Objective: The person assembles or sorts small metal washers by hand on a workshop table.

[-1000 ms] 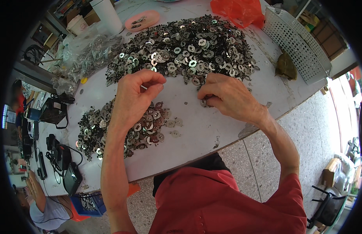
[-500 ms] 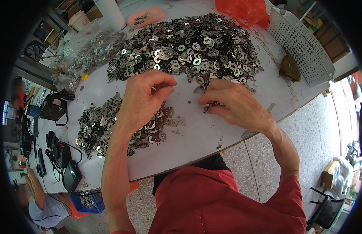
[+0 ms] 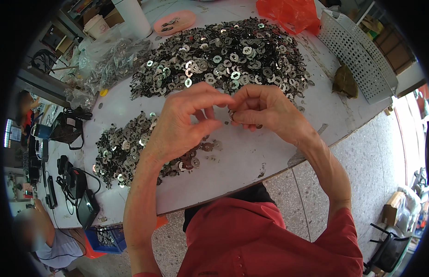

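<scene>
Clearly two washer piles (image 3: 223,55), two hands (image 3: 223,115).

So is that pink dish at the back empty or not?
Not empty: the pink dish lies flat with a few dark metal pieces in it.

Glossy metal washers (image 3: 223,60) on a matt white tabletop (image 3: 242,161)

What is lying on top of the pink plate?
A few small dark metal pieces lie on the pink plate, at the table's far edge behind the big pile of washers. Their exact shape is too small to tell.
</scene>
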The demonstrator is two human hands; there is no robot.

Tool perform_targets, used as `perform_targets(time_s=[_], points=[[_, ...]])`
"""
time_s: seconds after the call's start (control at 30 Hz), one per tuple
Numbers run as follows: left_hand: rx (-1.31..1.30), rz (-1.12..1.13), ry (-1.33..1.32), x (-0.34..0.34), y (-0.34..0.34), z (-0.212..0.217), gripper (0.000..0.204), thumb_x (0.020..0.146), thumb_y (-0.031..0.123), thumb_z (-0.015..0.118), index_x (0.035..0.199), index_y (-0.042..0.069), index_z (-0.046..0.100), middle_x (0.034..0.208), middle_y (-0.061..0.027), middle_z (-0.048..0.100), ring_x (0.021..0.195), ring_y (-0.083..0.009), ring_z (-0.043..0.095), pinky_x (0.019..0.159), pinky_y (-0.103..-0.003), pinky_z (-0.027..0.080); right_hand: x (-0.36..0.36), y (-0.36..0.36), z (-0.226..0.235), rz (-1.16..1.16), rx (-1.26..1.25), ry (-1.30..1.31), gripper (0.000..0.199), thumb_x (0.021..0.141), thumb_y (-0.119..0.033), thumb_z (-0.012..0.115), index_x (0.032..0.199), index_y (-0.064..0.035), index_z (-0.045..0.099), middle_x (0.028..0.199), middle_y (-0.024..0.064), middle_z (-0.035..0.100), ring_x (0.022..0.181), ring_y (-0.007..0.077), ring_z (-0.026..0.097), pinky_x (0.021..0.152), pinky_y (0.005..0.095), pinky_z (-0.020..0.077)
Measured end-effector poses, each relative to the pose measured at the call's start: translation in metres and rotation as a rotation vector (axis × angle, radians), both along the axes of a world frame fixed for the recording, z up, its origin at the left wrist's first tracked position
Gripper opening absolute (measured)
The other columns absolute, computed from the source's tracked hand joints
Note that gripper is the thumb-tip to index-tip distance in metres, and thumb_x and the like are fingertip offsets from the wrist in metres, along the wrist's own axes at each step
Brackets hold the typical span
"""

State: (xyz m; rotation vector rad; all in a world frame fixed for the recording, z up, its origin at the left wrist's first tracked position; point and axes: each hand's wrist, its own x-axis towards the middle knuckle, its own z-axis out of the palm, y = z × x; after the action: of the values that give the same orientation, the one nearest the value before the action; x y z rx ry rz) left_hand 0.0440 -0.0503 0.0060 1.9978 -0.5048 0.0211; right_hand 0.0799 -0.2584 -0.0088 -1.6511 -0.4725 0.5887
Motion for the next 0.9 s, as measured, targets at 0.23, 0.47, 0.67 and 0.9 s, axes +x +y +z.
perform_targets(time_s=[0.23, 0.47, 0.67, 0.9], points=[[0.087, -0.040, -0.159, 0.004, 0.005, -0.011, 0.029, 0.071, -0.009, 0.067, 0.097, 0.003, 0.070, 0.090, -0.0035, 0.062, 0.072, -0.0117, 0.059, 0.063, -0.025, 0.048, 0.000, 0.001, -0.008, -0.001, 0.253, 0.327, 0.031, 0.085, -0.009, 0.067, 0.112, -0.0012, 0.055, 0.084, 0.0088, 0.067, 0.070, 0.0097, 0.062, 0.061, 0.0202, 0.0494], [0.045, -0.066, -0.140, 0.001, 0.000, -0.006, 0.018, 0.077, -0.005, 0.067, 0.093, 0.001, 0.070, 0.088, -0.0039, 0.062, 0.075, -0.0112, 0.059, 0.065, -0.024, 0.048, 0.004, -0.003, -0.013, -0.006, 0.301, 0.361, 0.028, 0.086, -0.009, 0.065, 0.112, 0.0000, 0.057, 0.088, 0.0107, 0.067, 0.071, 0.0106, 0.063, 0.064, 0.0214, 0.0520], [-0.027, -0.022, -0.086, 0.006, -0.001, -0.013, 0.011, 0.079, -0.004, 0.064, 0.089, -0.002, 0.068, 0.080, -0.0053, 0.063, 0.071, -0.0129, 0.060, 0.062, -0.025, 0.048, 0.002, -0.005, -0.014, 0.004, 0.377, 0.359, 0.022, 0.089, -0.010, 0.062, 0.109, -0.0004, 0.058, 0.092, 0.0129, 0.068, 0.078, 0.0126, 0.065, 0.070, 0.0223, 0.0531], [-0.026, -0.031, -0.018, 0.004, -0.003, -0.011, 0.010, 0.080, -0.002, 0.063, 0.089, -0.002, 0.068, 0.081, -0.0053, 0.064, 0.071, -0.0135, 0.060, 0.062, -0.026, 0.048, -0.003, -0.006, -0.011, -0.019, 0.300, 0.206, 0.019, 0.089, -0.009, 0.064, 0.105, -0.0004, 0.059, 0.091, 0.0107, 0.068, 0.080, 0.0124, 0.065, 0.071, 0.0235, 0.0531]])
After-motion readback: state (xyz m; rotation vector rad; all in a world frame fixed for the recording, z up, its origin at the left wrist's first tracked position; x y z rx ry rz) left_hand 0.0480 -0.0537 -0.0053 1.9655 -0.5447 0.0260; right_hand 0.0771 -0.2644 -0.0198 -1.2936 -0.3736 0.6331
